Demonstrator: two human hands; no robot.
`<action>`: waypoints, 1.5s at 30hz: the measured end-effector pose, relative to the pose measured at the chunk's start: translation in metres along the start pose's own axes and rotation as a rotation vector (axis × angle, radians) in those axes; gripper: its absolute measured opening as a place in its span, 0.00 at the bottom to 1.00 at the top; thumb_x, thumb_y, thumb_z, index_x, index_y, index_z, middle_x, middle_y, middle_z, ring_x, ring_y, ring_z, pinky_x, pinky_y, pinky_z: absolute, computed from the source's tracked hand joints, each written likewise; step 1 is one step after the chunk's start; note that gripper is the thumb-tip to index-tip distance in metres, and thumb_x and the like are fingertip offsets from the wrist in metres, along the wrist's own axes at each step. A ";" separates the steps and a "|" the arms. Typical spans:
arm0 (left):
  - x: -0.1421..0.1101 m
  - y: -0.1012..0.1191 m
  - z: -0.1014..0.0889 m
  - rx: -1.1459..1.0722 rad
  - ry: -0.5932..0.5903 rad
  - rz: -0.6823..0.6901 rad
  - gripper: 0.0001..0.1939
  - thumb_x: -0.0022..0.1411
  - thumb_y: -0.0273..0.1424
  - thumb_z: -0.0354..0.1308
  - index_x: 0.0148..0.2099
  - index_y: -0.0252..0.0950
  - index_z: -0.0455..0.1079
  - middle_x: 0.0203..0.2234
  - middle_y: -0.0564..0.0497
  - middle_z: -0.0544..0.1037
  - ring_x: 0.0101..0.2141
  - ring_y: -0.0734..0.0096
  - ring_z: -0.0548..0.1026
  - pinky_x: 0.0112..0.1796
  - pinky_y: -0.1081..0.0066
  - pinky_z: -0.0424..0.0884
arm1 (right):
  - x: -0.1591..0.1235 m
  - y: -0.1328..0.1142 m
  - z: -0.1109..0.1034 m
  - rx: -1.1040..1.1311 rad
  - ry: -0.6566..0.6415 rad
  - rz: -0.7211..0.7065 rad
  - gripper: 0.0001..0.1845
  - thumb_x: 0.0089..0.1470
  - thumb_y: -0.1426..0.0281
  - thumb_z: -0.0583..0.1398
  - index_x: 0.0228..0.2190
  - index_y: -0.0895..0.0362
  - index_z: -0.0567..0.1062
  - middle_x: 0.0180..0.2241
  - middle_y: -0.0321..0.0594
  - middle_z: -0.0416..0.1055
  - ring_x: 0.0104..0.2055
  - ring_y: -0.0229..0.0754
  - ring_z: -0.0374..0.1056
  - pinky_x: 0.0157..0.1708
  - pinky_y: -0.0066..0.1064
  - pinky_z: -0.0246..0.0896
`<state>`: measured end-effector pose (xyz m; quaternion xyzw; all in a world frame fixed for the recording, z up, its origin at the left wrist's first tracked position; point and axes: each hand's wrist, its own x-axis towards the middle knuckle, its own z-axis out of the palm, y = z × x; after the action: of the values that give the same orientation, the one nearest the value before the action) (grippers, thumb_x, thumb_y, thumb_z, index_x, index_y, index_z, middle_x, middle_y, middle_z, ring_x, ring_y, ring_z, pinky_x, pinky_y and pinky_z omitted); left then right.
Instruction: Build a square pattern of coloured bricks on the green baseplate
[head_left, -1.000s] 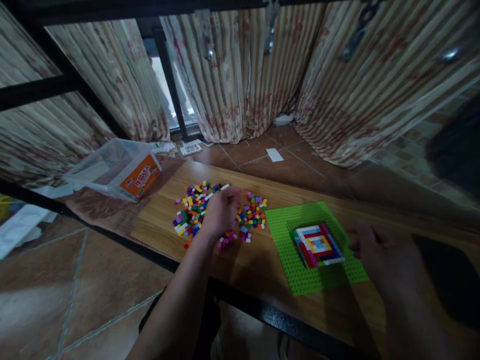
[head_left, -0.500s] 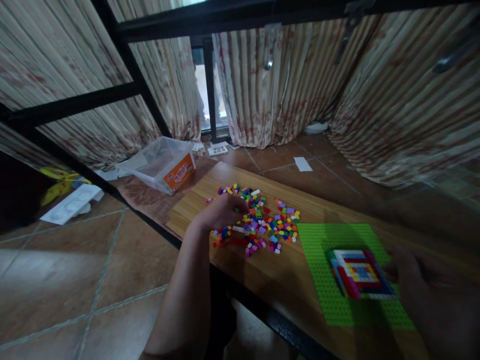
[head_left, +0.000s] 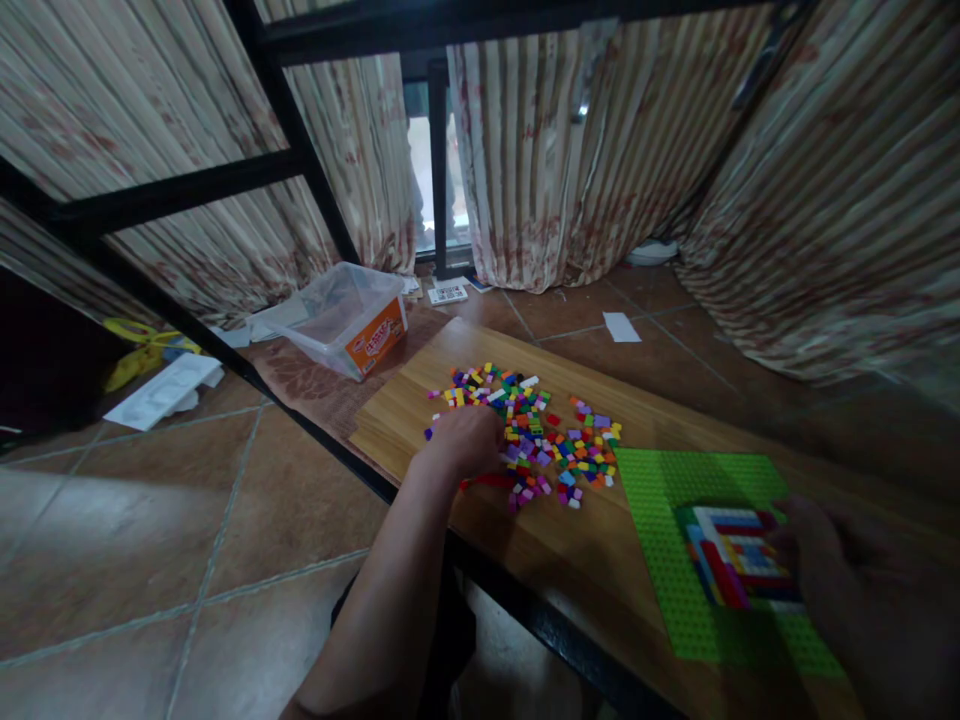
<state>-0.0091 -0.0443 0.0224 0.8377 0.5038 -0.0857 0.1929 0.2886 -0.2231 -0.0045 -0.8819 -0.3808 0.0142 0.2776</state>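
Note:
My left hand (head_left: 466, 440) is lowered into the left side of a spread of small, colourful toy bricks (head_left: 529, 445). Its fingers curl downward and their tips are hidden, so what they grip cannot be made out. A green studded baseplate (head_left: 652, 560) lies on the right part of the wooden table. On it stands a low block of nested brick rows (head_left: 724, 560) in white, red, blue and yellow. Over its right edge is my right hand (head_left: 832, 570), dark and blurred, thumb and forefinger drawn together. Whether it holds a brick does not show.
A clear plastic box (head_left: 341, 315) with an orange label stands beyond the left end of the wooden table (head_left: 570, 560). A black metal frame (head_left: 300, 160) runs across the upper left. White packaging (head_left: 165, 390) and paper (head_left: 621, 327) lie on the tiled floor, before striped curtains (head_left: 525, 160).
My left hand has moved down and toward the near side of the loose bricks, its fingers now hidden. My right hand covers more of the brick block's right side. The view has shifted slightly left.

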 end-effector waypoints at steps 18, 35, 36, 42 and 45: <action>0.014 -0.016 -0.003 -0.185 0.027 0.110 0.07 0.51 0.29 0.57 0.31 0.36 0.76 0.25 0.51 0.78 0.27 0.68 0.73 0.28 0.73 0.63 | 0.003 -0.005 -0.022 0.262 0.301 0.081 0.14 0.50 0.61 0.58 0.23 0.58 0.76 0.17 0.37 0.69 0.21 0.40 0.66 0.27 0.32 0.60; 0.008 0.099 0.042 -0.730 0.087 0.599 0.04 0.57 0.26 0.58 0.36 0.35 0.72 0.27 0.53 0.75 0.27 0.75 0.71 0.29 0.74 0.66 | -0.006 -0.005 -0.023 0.593 -0.007 -0.060 0.13 0.52 0.58 0.63 0.26 0.55 0.77 0.22 0.33 0.73 0.23 0.36 0.68 0.24 0.27 0.63; 0.007 0.109 0.049 -0.736 0.105 0.605 0.04 0.56 0.25 0.58 0.35 0.35 0.72 0.27 0.53 0.76 0.27 0.75 0.72 0.30 0.74 0.66 | -0.007 -0.005 -0.022 0.634 -0.089 -0.071 0.13 0.52 0.58 0.63 0.28 0.55 0.78 0.24 0.34 0.75 0.25 0.37 0.70 0.26 0.28 0.65; -0.001 0.135 0.068 -0.740 0.170 0.611 0.07 0.57 0.23 0.56 0.37 0.37 0.72 0.33 0.51 0.78 0.34 0.72 0.74 0.34 0.73 0.69 | -0.015 -0.002 -0.019 0.732 -0.395 -0.082 0.14 0.52 0.59 0.64 0.38 0.53 0.80 0.34 0.38 0.80 0.32 0.39 0.74 0.33 0.32 0.70; 0.000 0.133 0.066 -0.700 0.191 0.611 0.07 0.57 0.22 0.56 0.36 0.37 0.72 0.33 0.51 0.77 0.33 0.72 0.74 0.34 0.73 0.69 | -0.012 0.003 -0.021 0.722 -0.311 -0.042 0.15 0.51 0.58 0.64 0.37 0.54 0.80 0.34 0.39 0.80 0.32 0.40 0.74 0.33 0.32 0.70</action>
<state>0.1106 -0.1263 -0.0060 0.8363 0.2485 0.2273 0.4326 0.2866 -0.2428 0.0096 -0.7066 -0.4069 0.2751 0.5093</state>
